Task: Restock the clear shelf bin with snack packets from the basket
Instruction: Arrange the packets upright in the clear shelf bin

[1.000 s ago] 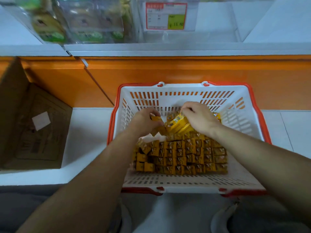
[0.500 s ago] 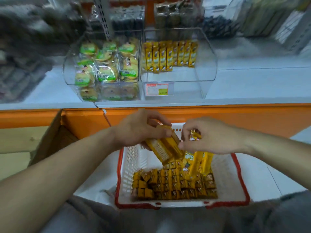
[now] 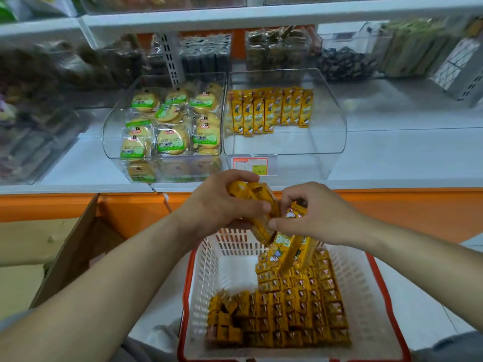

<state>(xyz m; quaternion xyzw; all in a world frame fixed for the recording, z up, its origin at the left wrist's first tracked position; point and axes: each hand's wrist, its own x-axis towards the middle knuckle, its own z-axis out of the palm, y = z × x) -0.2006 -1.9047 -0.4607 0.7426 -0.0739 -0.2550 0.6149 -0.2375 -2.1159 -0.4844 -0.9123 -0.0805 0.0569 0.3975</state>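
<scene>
Yellow snack packets [image 3: 287,309] lie packed in the white basket [image 3: 206,270]. Above it, the left hand [image 3: 222,205] curls its fingers round a bundle [image 3: 258,199] of them; the right hand [image 3: 318,218] pinches a second bunch [image 3: 290,248]. Beyond, the clear shelf bin [image 3: 335,137] holds one row [image 3: 271,111].

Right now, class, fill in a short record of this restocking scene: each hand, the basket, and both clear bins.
left hand: grips a bundle of yellow packets above the basket
right hand: pinches hanging packets beside that bundle
basket: white with a red rim, rows of stock packets inside
clear bin: one back row of upright yellow packets
neighbouring bin: holds green-labelled cakes
</scene>
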